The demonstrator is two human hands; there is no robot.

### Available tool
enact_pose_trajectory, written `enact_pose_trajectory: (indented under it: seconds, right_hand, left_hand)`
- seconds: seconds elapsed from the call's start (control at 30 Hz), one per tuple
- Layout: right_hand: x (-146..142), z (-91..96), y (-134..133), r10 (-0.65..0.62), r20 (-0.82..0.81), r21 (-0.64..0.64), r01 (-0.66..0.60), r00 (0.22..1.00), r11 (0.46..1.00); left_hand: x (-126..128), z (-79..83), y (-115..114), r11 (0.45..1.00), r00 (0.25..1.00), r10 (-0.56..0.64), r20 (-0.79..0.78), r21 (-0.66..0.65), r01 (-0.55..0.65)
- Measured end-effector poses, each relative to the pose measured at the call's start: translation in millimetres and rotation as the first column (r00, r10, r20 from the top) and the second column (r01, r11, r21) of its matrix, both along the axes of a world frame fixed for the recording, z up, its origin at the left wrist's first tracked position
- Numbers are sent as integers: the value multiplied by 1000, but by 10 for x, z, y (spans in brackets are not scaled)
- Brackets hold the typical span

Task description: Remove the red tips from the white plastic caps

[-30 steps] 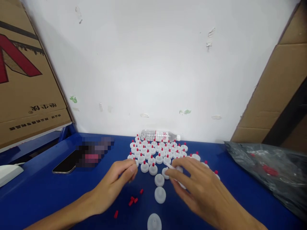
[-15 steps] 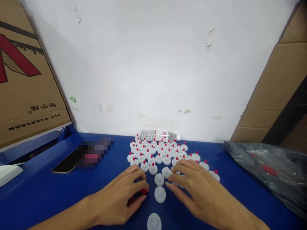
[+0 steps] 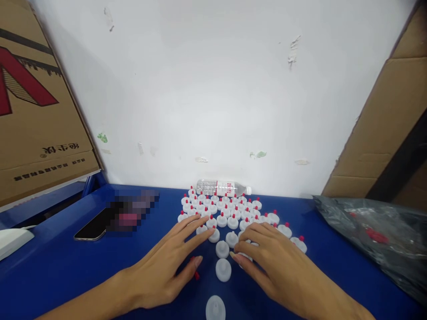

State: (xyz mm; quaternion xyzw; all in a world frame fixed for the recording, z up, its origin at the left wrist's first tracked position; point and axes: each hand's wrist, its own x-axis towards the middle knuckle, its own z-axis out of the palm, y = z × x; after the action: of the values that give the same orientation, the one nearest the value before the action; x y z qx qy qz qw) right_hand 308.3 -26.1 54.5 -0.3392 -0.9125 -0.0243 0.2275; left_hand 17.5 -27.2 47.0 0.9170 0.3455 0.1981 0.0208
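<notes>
My left hand [image 3: 170, 262] is open, its fingers spread above the blue table, with small red tips [image 3: 196, 273] by the thumb, partly hidden. Its fingertips reach over white round caps [image 3: 221, 220] that carry red tips. My right hand [image 3: 273, 258] is closed, fingers curled and thumb drawn in around a white cap [image 3: 246, 256], which shows between thumb and forefinger. More caps are partly hidden under that hand. Between the hands stand white caps without red tips [image 3: 223, 270], one of them [image 3: 215, 307] at the bottom edge.
A clear plastic bottle [image 3: 223, 187] lies against the white wall. To the left are a phone [image 3: 96, 224], a white object [image 3: 15, 242] and a printed carton [image 3: 43, 133]. A grey plastic bag [image 3: 353, 226] with red pieces inside lies on the right, near cardboard [image 3: 376, 129].
My left hand has opened: its fingers have stretched forward over the capped rows, and red tips now show below the thumb. The right hand has barely moved.
</notes>
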Motion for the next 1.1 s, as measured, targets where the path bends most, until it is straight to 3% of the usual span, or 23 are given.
enact_pose_trajectory:
  seconds: [0.13, 0.3, 0.5, 0.63, 0.9, 1.1]
  right_hand:
    - [-7, 9, -1, 12, -2, 11, -12, 1000, 1000]
    - [-15, 12, -13, 21, -17, 28, -21, 1000, 999]
    - [-46, 31, -28, 25, -28, 18, -25, 999, 1000]
    - [-72, 44, -44, 52, -67, 76, -47, 996, 996]
    - [-228, -31, -120, 126, -36, 250, -113, 991, 962]
    - [-413, -148, -132, 248, -71, 424, -196, 966, 884]
  left_hand:
    - [12, -21, 22, 1000, 1000, -2, 15, 7, 2]
    - [66, 40, 42, 996, 978, -88, 191, 17, 87]
    - [40, -67, 133, 999, 989, 46, 140, 19, -49]
    - [15, -132, 176, 997, 981, 64, 185, 22, -70]
    - [79, 79, -9, 956, 923, -174, 342, 282, 75]
    - [82, 121, -114, 952, 916, -219, 336, 280, 125]
